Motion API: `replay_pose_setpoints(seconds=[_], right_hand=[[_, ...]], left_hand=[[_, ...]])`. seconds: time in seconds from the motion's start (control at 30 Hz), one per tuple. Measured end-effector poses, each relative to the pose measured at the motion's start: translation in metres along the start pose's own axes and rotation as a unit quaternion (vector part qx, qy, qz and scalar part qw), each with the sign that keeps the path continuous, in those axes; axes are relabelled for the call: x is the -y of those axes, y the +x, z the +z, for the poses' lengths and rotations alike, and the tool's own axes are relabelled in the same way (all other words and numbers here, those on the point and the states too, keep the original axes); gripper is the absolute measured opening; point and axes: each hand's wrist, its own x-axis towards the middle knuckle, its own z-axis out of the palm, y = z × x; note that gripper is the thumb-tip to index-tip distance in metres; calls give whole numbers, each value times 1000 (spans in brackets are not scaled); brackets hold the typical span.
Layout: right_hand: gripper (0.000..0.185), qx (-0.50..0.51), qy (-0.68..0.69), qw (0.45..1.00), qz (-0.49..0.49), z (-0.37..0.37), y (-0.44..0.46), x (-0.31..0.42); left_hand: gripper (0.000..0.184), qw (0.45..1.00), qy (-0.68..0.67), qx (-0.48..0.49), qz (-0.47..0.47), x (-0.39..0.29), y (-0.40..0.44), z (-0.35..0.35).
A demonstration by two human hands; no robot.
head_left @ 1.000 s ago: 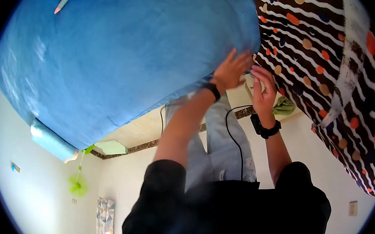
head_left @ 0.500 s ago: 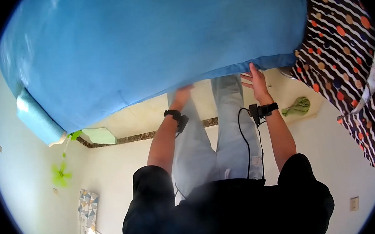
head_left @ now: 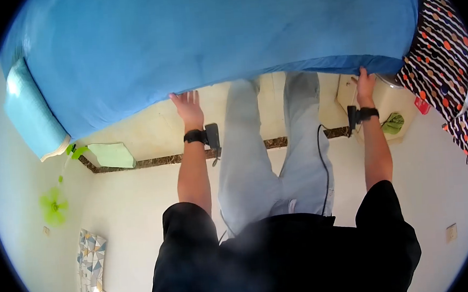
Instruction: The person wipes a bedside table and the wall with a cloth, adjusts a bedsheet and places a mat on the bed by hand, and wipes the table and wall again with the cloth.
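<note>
A smooth blue sheet covers the bed in front of me, its loose hem hanging along the near side. My left hand is at this hem, left of my legs, fingers apart and their tips against the cloth edge. Farther right, near the bed's corner, my right hand meets the gathered hem with one digit raised against it and the others spread. Neither hand has cloth visibly closed inside it. Each wrist wears a black strap with a small box.
A light-blue pillow sits at the bed's left end. Dark striped, dotted fabric hangs at the right. A green fan and a pale green panel are at left. A green cloth lies beyond my right wrist.
My left hand has moved left and up to the hem, and my right hand has moved right along it. They are now wider apart. The whole view has shifted slightly.
</note>
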Motion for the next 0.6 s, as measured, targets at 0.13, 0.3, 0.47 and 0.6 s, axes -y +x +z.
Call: replay_pose_setpoints(seconds=[0.13, 0.3, 0.47, 0.6], right_hand=[[34, -25, -34, 999, -19, -18, -9, 9], [39, -4, -20, 998, -61, -61, -38, 8], [41, 12, -84, 996, -7, -41, -21, -34], [47, 16, -143, 987, 71, -13, -2, -44]], left_hand=[[47, 987, 148, -1, 64, -34, 17, -20], [31, 968, 186, -11, 169, -48, -1, -54], [28, 965, 239, -29, 99, -44, -2, -56], [28, 959, 272, -64, 47, -50, 16, -30]])
